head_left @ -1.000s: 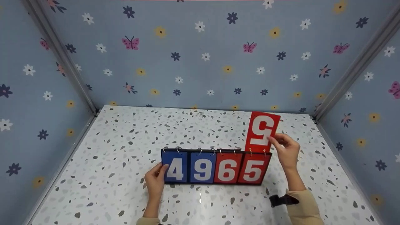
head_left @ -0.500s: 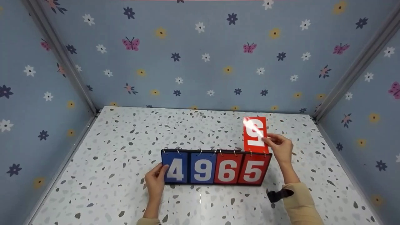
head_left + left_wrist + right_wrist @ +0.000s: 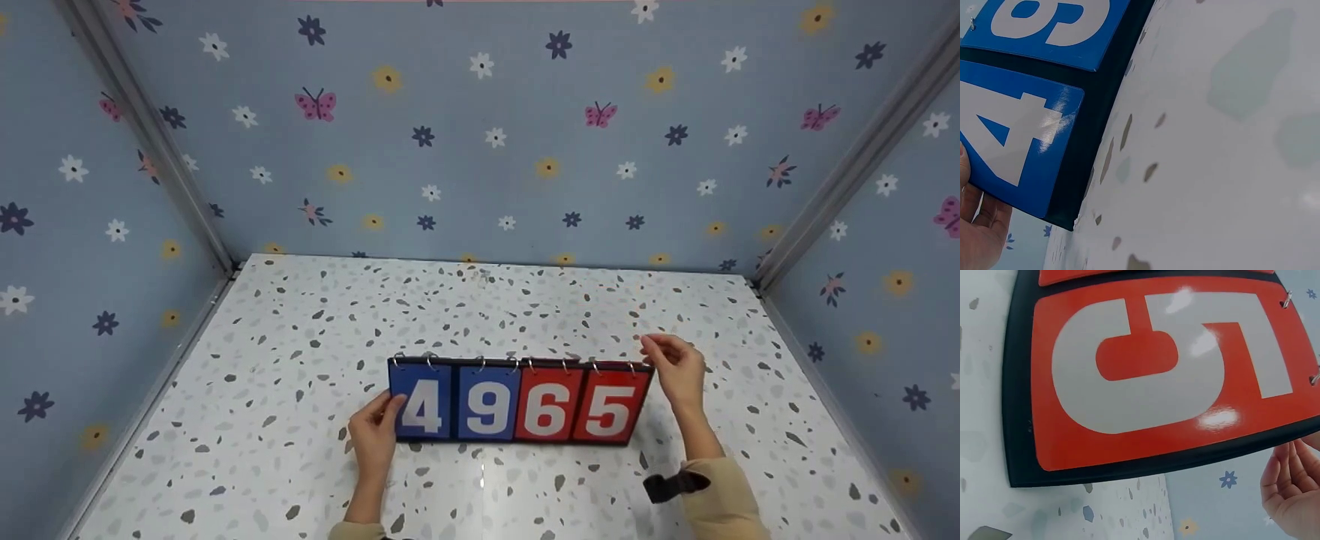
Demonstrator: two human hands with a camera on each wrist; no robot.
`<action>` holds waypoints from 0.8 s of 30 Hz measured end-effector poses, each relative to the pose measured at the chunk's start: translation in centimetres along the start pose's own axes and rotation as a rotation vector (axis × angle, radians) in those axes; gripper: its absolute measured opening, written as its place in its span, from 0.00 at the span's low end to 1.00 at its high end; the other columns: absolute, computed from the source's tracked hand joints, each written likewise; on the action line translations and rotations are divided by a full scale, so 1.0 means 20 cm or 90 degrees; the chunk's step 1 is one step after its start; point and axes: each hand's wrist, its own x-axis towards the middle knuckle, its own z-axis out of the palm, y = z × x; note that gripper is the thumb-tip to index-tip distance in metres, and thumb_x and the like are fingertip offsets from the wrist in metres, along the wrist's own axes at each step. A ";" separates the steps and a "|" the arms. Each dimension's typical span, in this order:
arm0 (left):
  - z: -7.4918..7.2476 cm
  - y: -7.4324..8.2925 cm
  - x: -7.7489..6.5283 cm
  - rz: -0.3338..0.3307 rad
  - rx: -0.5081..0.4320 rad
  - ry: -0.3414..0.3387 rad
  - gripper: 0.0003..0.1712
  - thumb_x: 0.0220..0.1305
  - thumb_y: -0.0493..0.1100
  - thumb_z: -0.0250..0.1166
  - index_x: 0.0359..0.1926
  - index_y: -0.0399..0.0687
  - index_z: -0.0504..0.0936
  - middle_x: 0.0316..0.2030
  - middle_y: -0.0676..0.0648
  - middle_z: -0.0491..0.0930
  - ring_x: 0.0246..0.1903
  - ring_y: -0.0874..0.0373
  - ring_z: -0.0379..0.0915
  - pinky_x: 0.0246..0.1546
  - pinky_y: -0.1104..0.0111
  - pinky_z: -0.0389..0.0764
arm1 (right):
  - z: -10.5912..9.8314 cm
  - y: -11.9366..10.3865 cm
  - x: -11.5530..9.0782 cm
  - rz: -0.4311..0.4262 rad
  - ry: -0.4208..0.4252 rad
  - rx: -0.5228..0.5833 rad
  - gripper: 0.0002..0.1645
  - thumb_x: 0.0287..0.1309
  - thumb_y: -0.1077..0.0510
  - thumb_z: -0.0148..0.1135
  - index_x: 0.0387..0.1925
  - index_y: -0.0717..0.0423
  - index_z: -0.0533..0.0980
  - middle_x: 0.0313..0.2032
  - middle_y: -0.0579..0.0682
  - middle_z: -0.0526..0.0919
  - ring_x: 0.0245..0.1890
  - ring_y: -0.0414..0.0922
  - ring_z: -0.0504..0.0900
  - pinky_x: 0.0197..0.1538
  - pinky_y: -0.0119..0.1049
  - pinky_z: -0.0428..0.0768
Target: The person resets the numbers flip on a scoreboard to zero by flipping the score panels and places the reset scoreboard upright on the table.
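Observation:
A flip scoreboard (image 3: 517, 442) stands tilted on the table, showing blue cards 4 (image 3: 421, 409) and 9 (image 3: 486, 401) and red cards 6 (image 3: 546, 401) and 5 (image 3: 609, 405). My left hand (image 3: 373, 429) grips its left edge, thumb on the front beside the 4; in the left wrist view the fingers (image 3: 985, 222) reach behind. At the top right corner, my right hand (image 3: 679, 367) has bent fingers and thumb close together, with no card visible in them. The right wrist view shows its fingers (image 3: 1289, 475) partly hidden by the board's edge below the red 5 (image 3: 1140, 371).
Metal rings (image 3: 481, 363) run along the scoreboard's top edge. The speckled white tabletop (image 3: 300, 322) is enclosed by blue flowered panels (image 3: 495, 172) at the back and both sides. A black strap (image 3: 675, 486) hangs from the right sleeve.
The raised red card with an upside-down 5 has swung down behind the scoreboard out of sight. My right hand moved slightly left and down toward the top right corner. The left hand kept still.

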 end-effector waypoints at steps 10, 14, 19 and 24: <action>0.01 0.00 0.01 -0.008 -0.004 -0.001 0.09 0.51 0.28 0.63 0.34 0.24 0.79 0.27 0.33 0.79 0.18 0.55 0.69 0.18 0.79 0.67 | 0.02 -0.41 -0.28 -0.065 0.179 0.113 0.06 0.49 0.66 0.63 0.31 0.64 0.77 0.27 0.55 0.79 0.25 0.42 0.77 0.29 0.26 0.72; 0.00 0.00 0.01 -0.007 -0.011 -0.005 0.09 0.51 0.28 0.63 0.35 0.24 0.79 0.28 0.32 0.79 0.20 0.57 0.71 0.19 0.78 0.68 | 0.08 -0.56 -0.41 -0.076 0.212 0.084 0.10 0.46 0.66 0.65 0.34 0.63 0.76 0.31 0.54 0.78 0.29 0.41 0.75 0.31 0.25 0.69; 0.00 0.01 0.01 -0.015 -0.011 -0.004 0.09 0.51 0.28 0.63 0.35 0.24 0.79 0.28 0.33 0.79 0.20 0.57 0.71 0.19 0.78 0.68 | 0.12 -0.43 -0.51 -0.083 0.205 0.008 0.23 0.41 0.64 0.69 0.42 0.61 0.72 0.37 0.55 0.76 0.34 0.43 0.74 0.32 0.26 0.70; 0.00 0.01 0.00 -0.020 -0.006 0.001 0.09 0.51 0.28 0.63 0.34 0.24 0.79 0.28 0.33 0.79 0.20 0.56 0.71 0.19 0.79 0.68 | 0.14 -0.24 -0.57 -0.095 0.223 -0.084 0.31 0.37 0.58 0.73 0.47 0.52 0.71 0.40 0.49 0.75 0.36 0.42 0.72 0.33 0.25 0.70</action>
